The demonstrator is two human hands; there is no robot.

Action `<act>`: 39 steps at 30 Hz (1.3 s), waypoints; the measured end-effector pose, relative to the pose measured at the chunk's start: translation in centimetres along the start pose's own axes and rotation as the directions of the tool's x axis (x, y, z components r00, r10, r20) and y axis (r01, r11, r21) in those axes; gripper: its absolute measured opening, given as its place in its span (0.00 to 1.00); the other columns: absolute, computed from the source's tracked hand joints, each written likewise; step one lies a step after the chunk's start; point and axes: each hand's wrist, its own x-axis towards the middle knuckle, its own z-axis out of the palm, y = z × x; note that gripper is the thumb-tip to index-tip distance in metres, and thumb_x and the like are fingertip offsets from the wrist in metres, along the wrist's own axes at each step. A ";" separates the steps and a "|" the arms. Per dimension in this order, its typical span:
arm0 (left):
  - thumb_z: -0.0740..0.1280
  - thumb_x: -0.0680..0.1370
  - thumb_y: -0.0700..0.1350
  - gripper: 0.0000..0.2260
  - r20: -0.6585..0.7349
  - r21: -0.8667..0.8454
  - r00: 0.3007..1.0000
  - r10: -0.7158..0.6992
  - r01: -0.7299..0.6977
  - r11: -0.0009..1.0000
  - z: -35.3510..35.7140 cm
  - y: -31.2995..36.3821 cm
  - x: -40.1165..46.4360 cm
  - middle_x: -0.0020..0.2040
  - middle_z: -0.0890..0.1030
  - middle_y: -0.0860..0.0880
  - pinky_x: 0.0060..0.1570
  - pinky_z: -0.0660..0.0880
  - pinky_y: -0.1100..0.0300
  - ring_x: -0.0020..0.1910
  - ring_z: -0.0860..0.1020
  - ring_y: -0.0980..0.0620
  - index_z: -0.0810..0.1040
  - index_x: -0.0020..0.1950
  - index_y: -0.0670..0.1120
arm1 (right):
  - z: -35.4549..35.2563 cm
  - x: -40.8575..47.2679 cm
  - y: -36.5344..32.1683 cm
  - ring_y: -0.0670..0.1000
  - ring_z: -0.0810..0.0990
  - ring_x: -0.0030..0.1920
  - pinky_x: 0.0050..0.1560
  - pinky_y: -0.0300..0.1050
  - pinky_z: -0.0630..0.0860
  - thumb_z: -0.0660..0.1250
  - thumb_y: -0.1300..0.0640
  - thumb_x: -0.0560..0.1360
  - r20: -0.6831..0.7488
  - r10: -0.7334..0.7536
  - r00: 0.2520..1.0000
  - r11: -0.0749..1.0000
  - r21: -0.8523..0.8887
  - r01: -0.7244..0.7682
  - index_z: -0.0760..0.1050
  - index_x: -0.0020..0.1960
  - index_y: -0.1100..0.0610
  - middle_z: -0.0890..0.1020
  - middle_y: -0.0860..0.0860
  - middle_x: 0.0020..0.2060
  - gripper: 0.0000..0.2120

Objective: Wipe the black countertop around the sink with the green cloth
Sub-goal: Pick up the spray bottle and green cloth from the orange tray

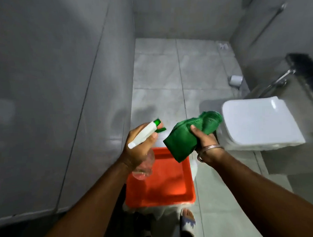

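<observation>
Left hand point(135, 148) is gripping a spray bottle point(144, 137), right hand point(205, 139) is clutching the green cloth point(185, 136), both above an orange tub point(166, 186). No sink worktop in view, so honestly the risk is spraying blind, or the loose cloth tail dipping into the tub.

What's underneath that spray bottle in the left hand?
An orange tray sits below the spray bottle held by the left hand. The forearm hides the tray's near left corner; its visible interior looks bare.

A bathroom: grey tiled floor point(158, 73) and walls, a white toilet point(257, 122).
</observation>
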 end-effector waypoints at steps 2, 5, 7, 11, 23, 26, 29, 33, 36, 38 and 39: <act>0.64 0.79 0.31 0.12 0.028 0.006 0.999 -0.024 0.024 1.000 0.4 1.9 0.9 0.47 0.86 0.53 0.43 0.72 0.75 0.39 0.81 0.67 0.77 0.62 0.36 | 1.0 -0.3 -5.0 0.54 0.84 0.50 0.46 0.49 0.82 0.69 0.52 0.74 0.012 -0.030 0.999 0.998 0.057 0.029 0.79 0.55 0.57 0.86 0.55 0.48 0.12; 0.67 0.78 0.35 0.09 0.091 0.074 0.995 -0.031 0.024 0.997 2.0 4.2 2.0 0.44 0.87 0.57 0.42 0.73 0.73 0.40 0.82 0.64 0.80 0.57 0.40 | 2.3 -0.5 -11.7 0.55 0.85 0.48 0.40 0.45 0.81 0.68 0.49 0.75 -0.029 -0.106 0.994 0.992 0.059 0.108 0.78 0.57 0.57 0.85 0.56 0.49 0.15; 0.69 0.78 0.41 0.08 0.132 0.087 0.990 -0.046 0.035 0.996 3.2 5.2 3.0 0.49 0.86 0.49 0.48 0.77 0.66 0.49 0.84 0.53 0.81 0.56 0.43 | 3.1 -0.6 -15.4 0.56 0.85 0.48 0.40 0.45 0.81 0.69 0.48 0.74 -0.032 -0.157 0.987 0.987 0.019 0.157 0.78 0.59 0.60 0.85 0.58 0.49 0.19; 0.69 0.78 0.49 0.06 0.077 0.153 0.995 -0.070 0.057 0.987 4.7 7.0 4.9 0.46 0.82 0.41 0.39 0.77 0.65 0.44 0.81 0.49 0.79 0.51 0.49 | 3.3 -0.1 -19.5 0.58 0.85 0.50 0.53 0.53 0.80 0.71 0.42 0.70 -0.028 -0.203 0.979 0.977 -0.077 0.200 0.78 0.58 0.59 0.85 0.58 0.51 0.25; 0.68 0.77 0.50 0.10 -0.020 0.128 0.999 -0.045 0.047 0.991 6.8 6.9 6.5 0.40 0.84 0.44 0.33 0.76 0.65 0.38 0.81 0.49 0.81 0.46 0.44 | 1.2 0.4 -19.4 0.61 0.82 0.51 0.53 0.56 0.79 0.69 0.39 0.71 -0.050 -0.130 0.990 0.977 -0.178 0.120 0.74 0.59 0.61 0.83 0.60 0.51 0.28; 0.70 0.77 0.50 0.09 -0.150 0.158 0.986 -0.068 0.092 0.983 6.7 5.3 5.5 0.36 0.81 0.43 0.29 0.77 0.60 0.34 0.80 0.49 0.80 0.43 0.45 | 0.5 0.9 -18.7 0.61 0.83 0.51 0.57 0.61 0.77 0.70 0.36 0.68 -0.067 -0.104 0.992 0.979 -0.185 0.090 0.74 0.60 0.61 0.83 0.60 0.52 0.32; 0.70 0.76 0.49 0.07 -0.108 0.176 0.994 -0.029 0.047 0.983 6.2 3.2 4.1 0.37 0.83 0.44 0.33 0.79 0.54 0.35 0.82 0.49 0.82 0.44 0.46 | 0.0 0.8 -17.2 0.60 0.83 0.50 0.55 0.57 0.79 0.70 0.40 0.70 -0.067 -0.081 0.994 0.982 -0.177 0.068 0.75 0.58 0.62 0.83 0.60 0.50 0.28; 0.68 0.78 0.40 0.08 -0.055 0.091 0.994 -0.098 0.103 0.991 6.0 0.2 2.0 0.40 0.81 0.55 0.34 0.73 0.70 0.37 0.79 0.61 0.79 0.56 0.49 | -0.6 0.6 -14.5 0.58 0.83 0.47 0.50 0.53 0.78 0.68 0.42 0.73 -0.065 -0.036 0.997 0.984 -0.175 0.025 0.76 0.54 0.62 0.83 0.60 0.49 0.23; 0.69 0.78 0.40 0.12 -0.141 0.058 0.978 -0.155 0.164 0.985 5.3 -2.7 1.1 0.47 0.80 0.53 0.39 0.75 0.69 0.45 0.79 0.54 0.76 0.60 0.50 | -1.0 0.1 -12.6 0.56 0.82 0.45 0.48 0.52 0.77 0.66 0.44 0.75 -0.053 0.014 0.999 0.989 -0.149 -0.022 0.77 0.48 0.59 0.83 0.58 0.45 0.17; 0.71 0.75 0.40 0.15 -0.195 0.072 0.970 -0.147 0.164 0.984 5.0 -4.2 0.7 0.52 0.79 0.51 0.47 0.75 0.73 0.51 0.79 0.52 0.75 0.61 0.47 | -1.3 0.0 -11.2 0.55 0.83 0.44 0.44 0.50 0.78 0.65 0.45 0.76 -0.043 0.052 0.998 0.991 -0.117 -0.057 0.77 0.47 0.58 0.83 0.57 0.44 0.15; 0.71 0.74 0.41 0.18 -0.213 0.077 0.967 -0.141 0.160 0.984 5.0 -5.2 0.3 0.56 0.79 0.50 0.50 0.73 0.74 0.54 0.78 0.52 0.74 0.63 0.45 | -1.4 0.1 -10.4 0.55 0.83 0.44 0.43 0.50 0.78 0.65 0.45 0.76 -0.038 0.066 0.997 0.992 -0.107 -0.070 0.78 0.47 0.58 0.84 0.56 0.43 0.15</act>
